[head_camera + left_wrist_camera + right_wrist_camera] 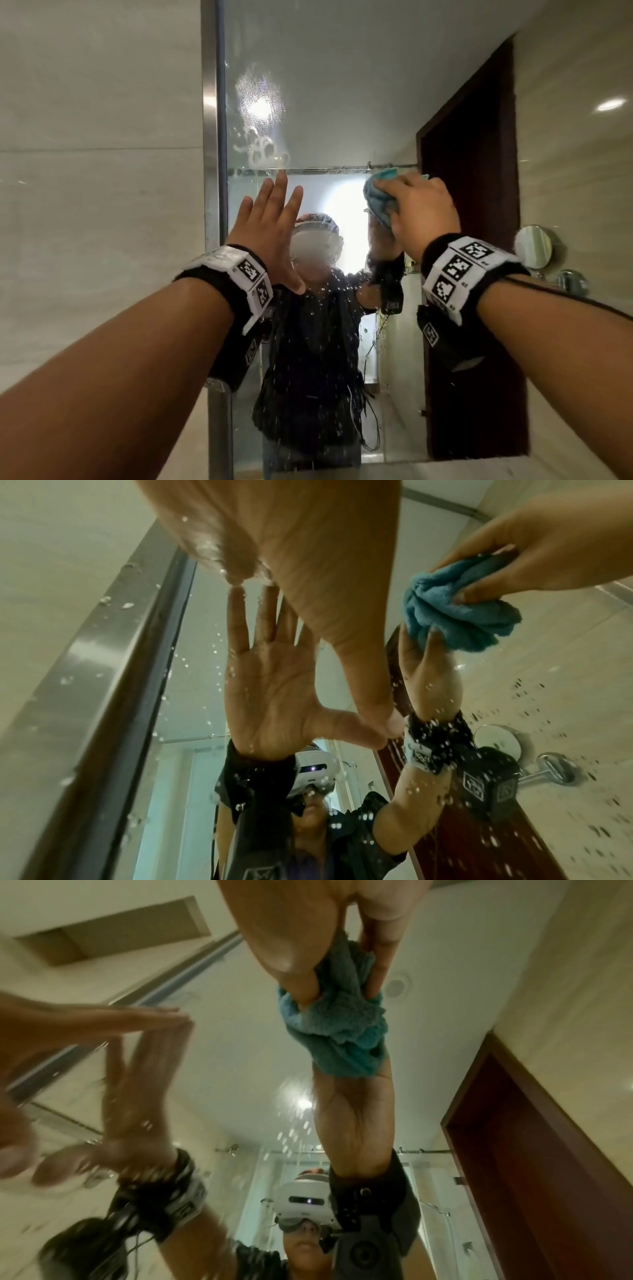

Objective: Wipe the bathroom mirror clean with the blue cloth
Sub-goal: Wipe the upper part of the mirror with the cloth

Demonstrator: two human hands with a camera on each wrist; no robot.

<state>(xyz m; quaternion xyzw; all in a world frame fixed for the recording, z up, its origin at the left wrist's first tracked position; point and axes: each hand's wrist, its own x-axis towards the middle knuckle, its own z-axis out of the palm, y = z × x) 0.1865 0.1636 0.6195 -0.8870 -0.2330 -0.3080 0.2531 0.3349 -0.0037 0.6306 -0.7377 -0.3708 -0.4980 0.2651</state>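
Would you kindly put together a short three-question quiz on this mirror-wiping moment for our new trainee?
1. True or false: the left hand grips the blue cloth.
2. Where on the mirror does the foamy smear sit: A) upper left, above the left hand; B) lower right; C) under the cloth?
3. Fill in: the left hand's fingers are ____ against the glass.

Key: 1. False, the right hand grips it. 2. A. 3. Straight (spread flat).
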